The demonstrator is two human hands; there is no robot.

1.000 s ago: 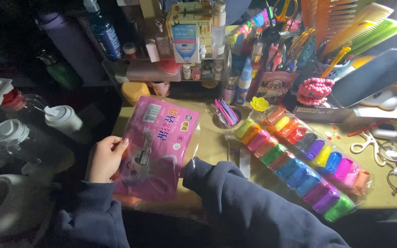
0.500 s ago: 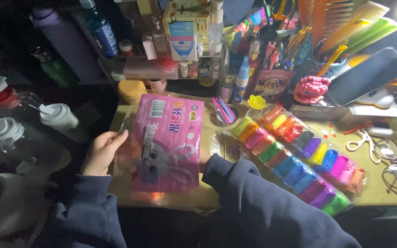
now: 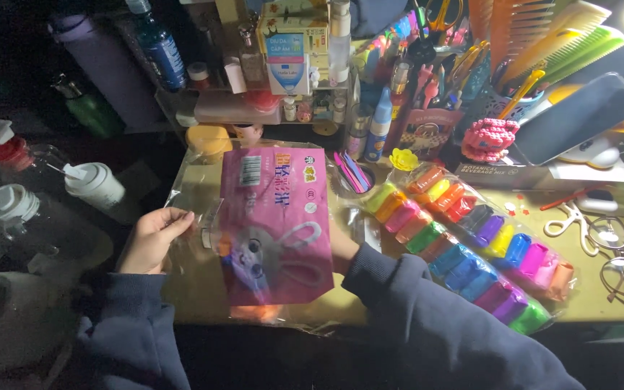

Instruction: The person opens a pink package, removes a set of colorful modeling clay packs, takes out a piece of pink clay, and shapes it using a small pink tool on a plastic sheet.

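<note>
Holding a pink clay package [image 3: 274,224] in its clear plastic wrap flat over the near edge of the desk [image 3: 601,300]. My left hand [image 3: 152,240] pinches the wrap's left edge, fingers curled onto it. My right hand [image 3: 341,249] sits behind the package's right edge; mostly hidden, so I cannot tell whether it grips or only props. Both sleeves dark blue.

Right of the package: a long clear bag of modelling clay blocks [image 3: 471,242], two rows, many colours, lying slantwise on the desk. Further right of that, white-handled scissors [image 3: 575,220] and a pair of glasses [image 3: 619,260], close together.

Left of the package, off the desk: two white-lidded containers [image 3: 95,184], dim.

Beyond the package: a low shelf crowded with small bottles and boxes [image 3: 287,61], a blue bottle [image 3: 159,47], a pink knitted holder [image 3: 489,137], combs [image 3: 543,32] standing in orange and green, a dark phone [image 3: 579,115] propped up.
</note>
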